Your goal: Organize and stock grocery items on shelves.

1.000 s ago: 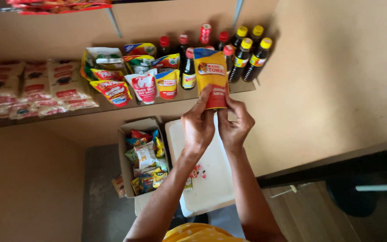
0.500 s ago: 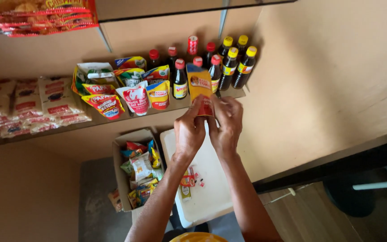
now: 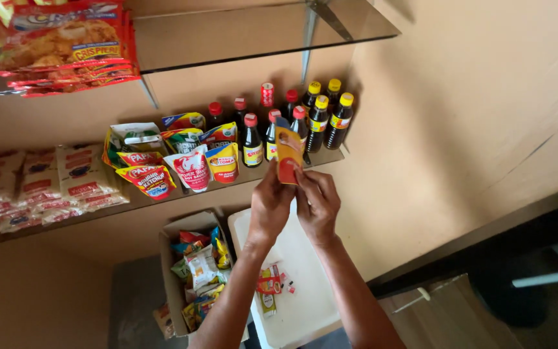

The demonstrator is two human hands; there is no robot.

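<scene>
Both your hands are raised to the front edge of the wooden shelf (image 3: 163,200), gripping 1 orange and yellow pouch (image 3: 288,155) between them. Your left hand (image 3: 271,201) pinches the pouch's lower left edge with its fingers closed on it, and your right hand (image 3: 318,203) clasps the lower right edge the same way. The pouch stands upright, its bottom about level with the shelf edge, just in front of the dark sauce bottles (image 3: 292,123).

Those bottles stand in a cluster on the shelf's right part: several with red caps, 4 with yellow caps (image 3: 328,97) at the far right. To the left of the pouch stand sauce pouches (image 3: 192,167) in red, white and yellow, leaning against each other. Further left lie flat pale packets (image 3: 27,187) in overlapping rows.

On the glass shelf (image 3: 240,32) above, at the top left, a stack of red and orange snack bags (image 3: 59,45) rests.

Below your arms, an open cardboard box (image 3: 172,258) holds mixed small packets, and just beside it a white lid (image 3: 305,284) carries a few small red sachets (image 3: 271,284).
</scene>
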